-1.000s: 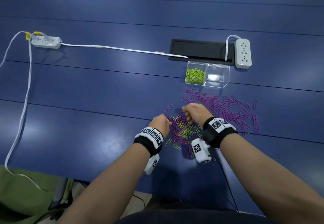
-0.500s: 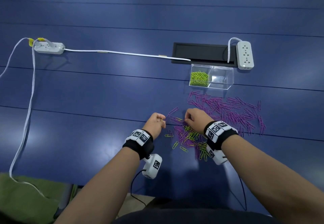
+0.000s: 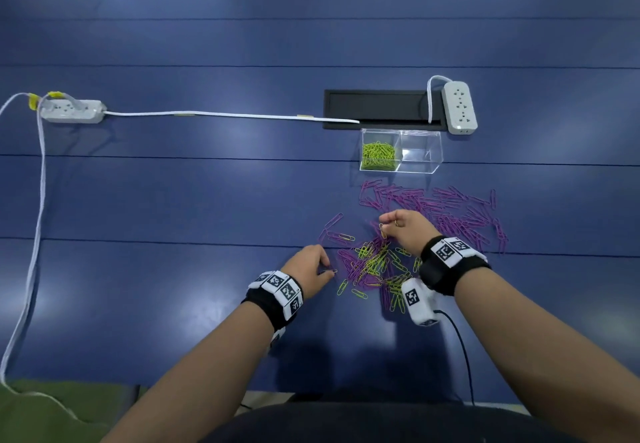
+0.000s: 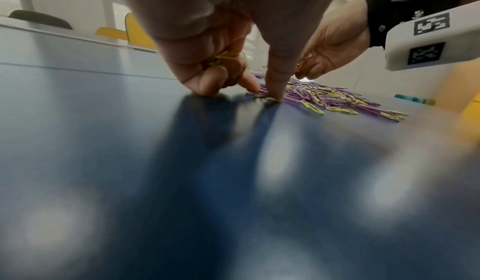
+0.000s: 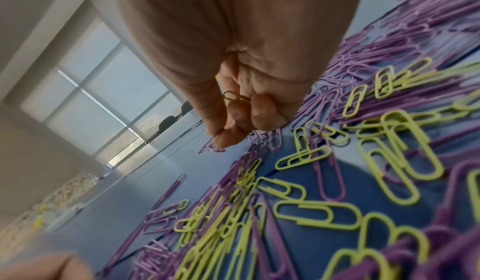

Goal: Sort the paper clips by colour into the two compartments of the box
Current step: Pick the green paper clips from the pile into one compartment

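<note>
A clear two-compartment box (image 3: 401,168) stands beyond the clips. Its left compartment holds green paper clips (image 3: 378,155); its right compartment (image 3: 420,155) has none. Purple clips (image 3: 450,210) lie spread in front of the box. A mixed green and purple pile (image 3: 374,262) lies between my hands. My left hand (image 3: 329,271) sits at the pile's near-left edge, holds a bunch of green clips (image 4: 223,58) in its curled fingers and presses a fingertip (image 4: 275,97) on a clip on the table. My right hand (image 3: 382,227) grips a green clip (image 5: 233,97) above the pile's far side.
Two white power strips (image 3: 72,111) (image 3: 459,106) with cables lie on the blue table (image 3: 173,234). A black cable hatch (image 3: 381,108) sits just behind the box. The wrist camera cable (image 3: 460,349) runs off the near edge.
The hands, close together over the pile a second ago, have parted. My left hand has drawn back to the pile's near-left edge; my right stays at the far side.
</note>
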Available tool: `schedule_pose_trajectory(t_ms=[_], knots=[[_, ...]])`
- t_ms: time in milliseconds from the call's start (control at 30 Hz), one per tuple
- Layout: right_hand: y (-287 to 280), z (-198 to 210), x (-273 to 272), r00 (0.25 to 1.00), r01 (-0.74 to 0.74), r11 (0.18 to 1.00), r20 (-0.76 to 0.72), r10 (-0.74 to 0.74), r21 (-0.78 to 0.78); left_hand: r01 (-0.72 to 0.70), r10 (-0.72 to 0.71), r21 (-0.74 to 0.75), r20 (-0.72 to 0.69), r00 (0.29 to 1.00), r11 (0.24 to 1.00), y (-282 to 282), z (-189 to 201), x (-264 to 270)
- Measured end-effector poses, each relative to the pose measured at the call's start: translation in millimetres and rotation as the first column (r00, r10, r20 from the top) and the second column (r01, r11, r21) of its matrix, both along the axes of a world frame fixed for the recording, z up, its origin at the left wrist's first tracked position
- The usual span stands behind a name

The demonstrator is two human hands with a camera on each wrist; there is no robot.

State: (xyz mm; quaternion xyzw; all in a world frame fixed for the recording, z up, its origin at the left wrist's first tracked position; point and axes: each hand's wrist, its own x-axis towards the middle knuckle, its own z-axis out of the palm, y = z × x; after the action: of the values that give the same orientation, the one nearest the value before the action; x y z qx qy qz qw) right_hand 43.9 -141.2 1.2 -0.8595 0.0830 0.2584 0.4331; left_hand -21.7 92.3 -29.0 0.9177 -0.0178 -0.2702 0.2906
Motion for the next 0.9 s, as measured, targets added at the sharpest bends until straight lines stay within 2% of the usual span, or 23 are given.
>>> schedule_pose_trajectory(t_ms=[167, 400, 433, 500, 600, 667, 733, 800, 833, 900], knots=[[-4.0, 0.3, -1.1, 0.997, -0.073, 0.99, 0.021, 0.077, -0.124, 0.075, -0.076, 0.054, 0.019, 0.997, 0.996, 0.0, 0.5, -2.3], [-7.3, 1.8, -1.5, 0.997, -0.069, 0.987, 0.023, 0.073, -0.144, 0.107, -0.11, 0.066, 0.049, 0.993, 0.992, 3.9, -0.7, -5.2], [-9.2, 0.2, -1.0, 0.999, -0.038, 0.994, 0.01, 0.039, -0.1, 0.092, -0.096, 0.059, 0.068, 0.993, 0.994, 4.3, -0.8, -5.4], [-11.7, -2.8, -1.8, 0.991, 0.121, 0.986, -0.064, -0.114, 0.113, 0.059, -0.064, 0.054, 0.095, 0.993, 0.997, 4.4, -1.3, -4.7], [-8.3, -1.1, -3.0, 0.934, 0.349, 0.866, -0.212, -0.289, 0.358, 0.057, -0.066, 0.102, 0.087, 0.994, 0.993, 3.5, -2.7, -3.2], [1.4, 2.5, -2.7, 0.916, 0.39, 0.824, -0.266, -0.3, 0.412, 0.077, -0.088, 0.13, 0.083, 0.993, 0.988, 3.0, -2.9, -3.3], [12.8, 3.7, -1.2, 0.936, 0.334, 0.867, -0.241, -0.258, 0.37, 0.093, -0.104, 0.135, 0.083, 0.991, 0.987, 2.5, -2.1, -3.5], [23.4, -0.2, 0.2, 0.989, 0.128, 0.976, -0.091, -0.113, 0.176, 0.076, -0.085, 0.096, 0.09, 0.992, 0.992, 2.2, -1.0, -4.0], [29.2, -1.8, 0.6, 1.0, 0.01, 0.999, -0.01, -0.009, 0.046, 0.046, -0.052, 0.056, 0.099, 0.994, 0.997, 2.0, -0.2, -4.1], [40.7, -4.2, -0.6, 0.98, -0.166, 0.971, 0.079, 0.181, -0.171, -0.057, 0.061, -0.04, 0.115, 0.991, 0.998, 1.3, 2.4, -3.7]])
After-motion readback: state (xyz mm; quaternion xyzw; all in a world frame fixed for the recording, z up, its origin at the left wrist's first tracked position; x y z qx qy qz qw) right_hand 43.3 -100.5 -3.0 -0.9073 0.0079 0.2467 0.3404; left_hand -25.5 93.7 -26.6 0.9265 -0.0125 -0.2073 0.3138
